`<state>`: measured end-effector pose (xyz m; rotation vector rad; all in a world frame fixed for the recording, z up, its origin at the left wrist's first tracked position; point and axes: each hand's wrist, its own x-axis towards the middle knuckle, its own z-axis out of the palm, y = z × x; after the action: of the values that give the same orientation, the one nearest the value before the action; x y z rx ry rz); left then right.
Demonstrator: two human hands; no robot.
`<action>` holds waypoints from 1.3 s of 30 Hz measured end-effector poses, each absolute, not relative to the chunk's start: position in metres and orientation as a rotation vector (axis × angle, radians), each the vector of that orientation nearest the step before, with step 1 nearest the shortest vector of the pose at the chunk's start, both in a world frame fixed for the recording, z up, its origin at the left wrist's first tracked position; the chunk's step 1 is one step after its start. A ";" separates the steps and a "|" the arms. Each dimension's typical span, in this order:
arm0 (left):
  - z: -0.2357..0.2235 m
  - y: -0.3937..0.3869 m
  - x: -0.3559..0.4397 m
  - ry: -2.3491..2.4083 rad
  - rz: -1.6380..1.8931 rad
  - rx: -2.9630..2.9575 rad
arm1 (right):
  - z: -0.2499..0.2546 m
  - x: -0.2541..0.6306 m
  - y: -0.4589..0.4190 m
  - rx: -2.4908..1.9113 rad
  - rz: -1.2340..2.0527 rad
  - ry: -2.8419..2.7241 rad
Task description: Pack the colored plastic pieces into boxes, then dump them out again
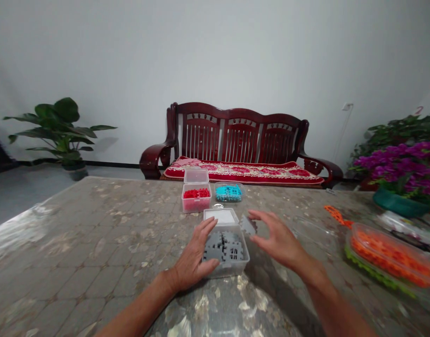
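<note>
My left hand [194, 255] grips the left side of a transparent plastic box [232, 262] filled with grey interlocking plastic pieces [224, 248]. My right hand [276, 236] is raised just right of that box, with a single grey interlocking piece [248, 225] pinched between thumb and fingertips. Behind the box lies its lid [220, 216], which looks transparent with a white centre. Farther back stand a transparent box of red pieces [196, 199], its lid [196, 176], and a shallow box of turquoise pieces [228, 192].
All this sits on a mottled stone-patterned table [95, 234]. At the right lie a covered tray of orange pieces [390, 255] and a loose orange strip [336, 214]. Purple flowers [401, 168] stand beyond it. A wooden bench [236, 140] stands behind the table.
</note>
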<state>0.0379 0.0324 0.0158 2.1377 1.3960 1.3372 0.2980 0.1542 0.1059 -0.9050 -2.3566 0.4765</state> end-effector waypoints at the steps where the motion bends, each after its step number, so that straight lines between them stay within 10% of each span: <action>1: 0.016 0.033 0.038 1.395 1.340 2.144 | 0.114 0.284 0.146 -0.826 0.500 -2.417; 8: 0.017 0.033 0.039 1.378 1.365 2.176 | 0.119 0.234 0.136 -0.544 0.578 -2.590; 21: 0.015 0.031 0.038 1.397 1.338 2.125 | 0.042 0.397 0.235 -1.705 0.092 -2.206; 39: 0.016 0.031 0.037 1.404 1.328 2.124 | 0.029 0.395 0.228 -1.741 -0.073 -2.357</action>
<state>0.0367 0.0306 0.0156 2.1242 1.4041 1.3276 0.3948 0.2277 0.0295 -1.7413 -2.3574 -0.0727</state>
